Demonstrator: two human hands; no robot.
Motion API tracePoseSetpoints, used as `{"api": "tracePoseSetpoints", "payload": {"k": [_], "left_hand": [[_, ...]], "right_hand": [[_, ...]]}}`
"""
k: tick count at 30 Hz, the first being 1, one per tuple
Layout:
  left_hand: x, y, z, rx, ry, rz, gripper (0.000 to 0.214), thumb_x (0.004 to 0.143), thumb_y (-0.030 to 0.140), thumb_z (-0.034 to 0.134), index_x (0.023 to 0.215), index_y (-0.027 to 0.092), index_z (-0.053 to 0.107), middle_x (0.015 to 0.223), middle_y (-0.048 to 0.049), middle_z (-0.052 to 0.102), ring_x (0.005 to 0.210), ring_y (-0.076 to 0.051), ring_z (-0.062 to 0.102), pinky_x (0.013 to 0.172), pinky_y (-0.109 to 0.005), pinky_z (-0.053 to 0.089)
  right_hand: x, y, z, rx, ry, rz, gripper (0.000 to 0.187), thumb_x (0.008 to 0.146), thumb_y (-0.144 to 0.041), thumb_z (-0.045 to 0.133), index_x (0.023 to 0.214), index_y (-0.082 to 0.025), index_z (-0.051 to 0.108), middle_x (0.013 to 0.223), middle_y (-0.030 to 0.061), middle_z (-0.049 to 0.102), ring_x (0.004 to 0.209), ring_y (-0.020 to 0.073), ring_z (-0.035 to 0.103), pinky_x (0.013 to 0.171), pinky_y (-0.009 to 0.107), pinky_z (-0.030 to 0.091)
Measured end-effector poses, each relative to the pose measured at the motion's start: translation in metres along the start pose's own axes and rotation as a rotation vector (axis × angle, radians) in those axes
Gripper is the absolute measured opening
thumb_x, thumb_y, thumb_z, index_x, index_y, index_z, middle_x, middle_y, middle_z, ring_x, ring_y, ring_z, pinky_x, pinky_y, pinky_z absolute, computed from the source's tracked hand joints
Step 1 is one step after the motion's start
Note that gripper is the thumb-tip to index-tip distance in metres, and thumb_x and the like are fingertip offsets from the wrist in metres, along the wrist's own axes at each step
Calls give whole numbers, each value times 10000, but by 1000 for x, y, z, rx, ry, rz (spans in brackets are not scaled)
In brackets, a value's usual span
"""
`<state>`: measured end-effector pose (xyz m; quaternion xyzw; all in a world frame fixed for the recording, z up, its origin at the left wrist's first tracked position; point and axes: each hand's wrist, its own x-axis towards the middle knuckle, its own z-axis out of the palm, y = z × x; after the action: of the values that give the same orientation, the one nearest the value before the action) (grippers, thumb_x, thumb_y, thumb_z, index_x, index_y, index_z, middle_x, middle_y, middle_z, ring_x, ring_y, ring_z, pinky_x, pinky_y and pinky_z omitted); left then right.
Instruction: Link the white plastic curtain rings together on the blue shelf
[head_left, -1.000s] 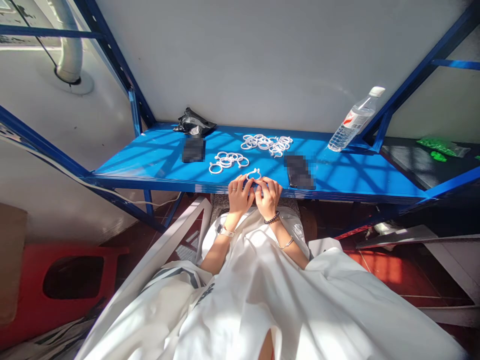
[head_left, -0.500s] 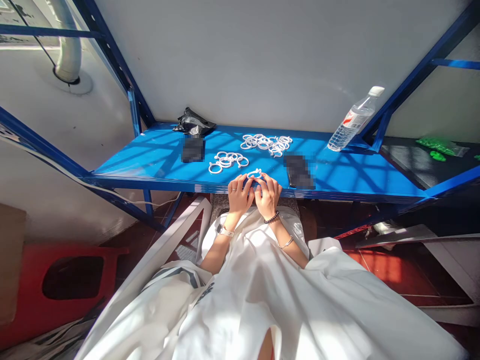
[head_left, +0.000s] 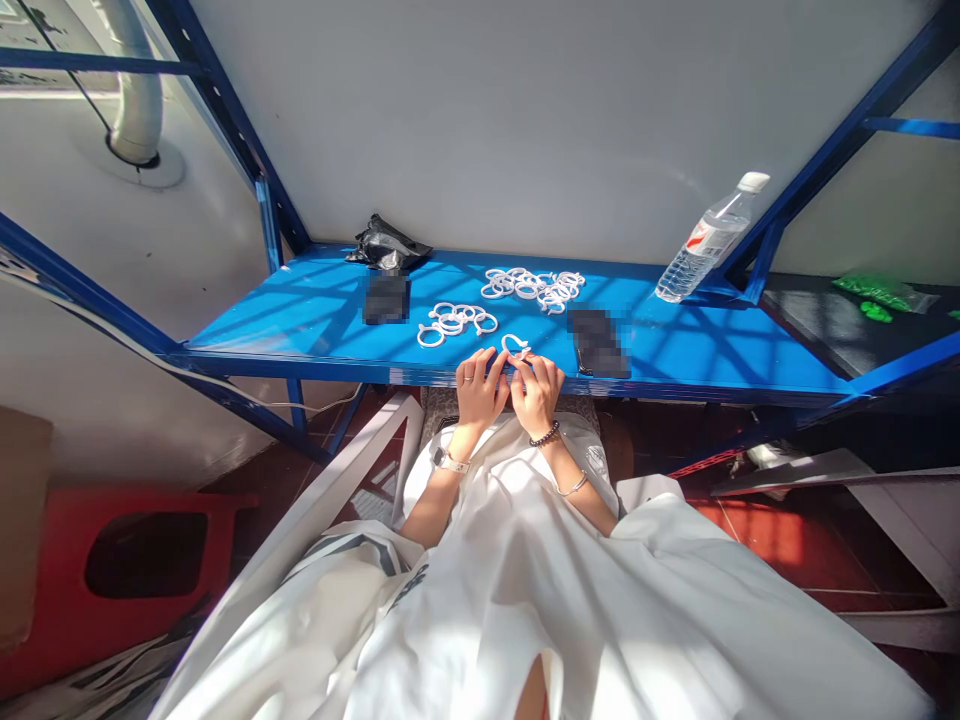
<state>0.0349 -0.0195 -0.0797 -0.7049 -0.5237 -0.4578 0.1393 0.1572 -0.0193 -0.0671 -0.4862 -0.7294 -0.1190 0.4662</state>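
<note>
My left hand and my right hand meet at the front edge of the blue shelf. Both pinch one white plastic ring that sticks up above the fingertips. The edge of a white cloth lies under both hands and spreads over my lap. A small cluster of white rings lies on the shelf just beyond my left hand. A larger pile of white rings sits further back.
Two blurred dark objects lie on the shelf. A crumpled black bag is at the back left, a water bottle leans at the back right. A red stool stands on the floor at left.
The white ring has turned in my fingers and now stands a little higher and further right. Both hands stay in the same place.
</note>
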Motion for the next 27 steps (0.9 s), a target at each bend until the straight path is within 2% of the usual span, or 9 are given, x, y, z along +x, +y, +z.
{"api": "tracePoseSetpoints", "payload": {"k": [7,13,17,23,27], "left_hand": [[1,0,0,56,67,53,388,978,280,392,1236,201,671,1244,-122,667,1188,-279,566,1009,-405,364],[1,0,-1,37,37,34,381,973,287,400,1221,210,678,1241,-132,661,1193,-284,561,1017,-419,361],[0,0,0,22,20,14,367,965,290,412,1199,206,682,1257,-136,653,1208,-289,554,1026,-433,361],[-2,-2,2,7,5,4,368,953,289,414,1194,204,678,1286,-133,642,1234,-292,539,1029,-445,371],[-2,-2,1,12,26,26,365,951,275,416,1184,208,688,1284,-125,649,1223,-288,548,1017,-436,378]], "right_hand": [[2,-1,-3,48,38,-56,260,934,-206,495,1095,-244,694,1049,55,717,1047,216,602,926,373,367],[1,-1,-2,121,74,-24,183,935,-215,487,1016,-230,650,1047,57,727,1041,211,626,936,376,380],[0,1,1,144,113,-32,215,937,-236,495,1118,-233,610,1066,66,718,1025,215,629,919,373,390],[-1,3,4,114,58,6,464,946,-239,451,1409,-252,472,1106,79,706,1040,232,620,921,384,399],[0,2,2,87,55,-13,547,955,-231,438,1497,-277,383,1100,61,714,1007,223,619,904,370,396]]}}
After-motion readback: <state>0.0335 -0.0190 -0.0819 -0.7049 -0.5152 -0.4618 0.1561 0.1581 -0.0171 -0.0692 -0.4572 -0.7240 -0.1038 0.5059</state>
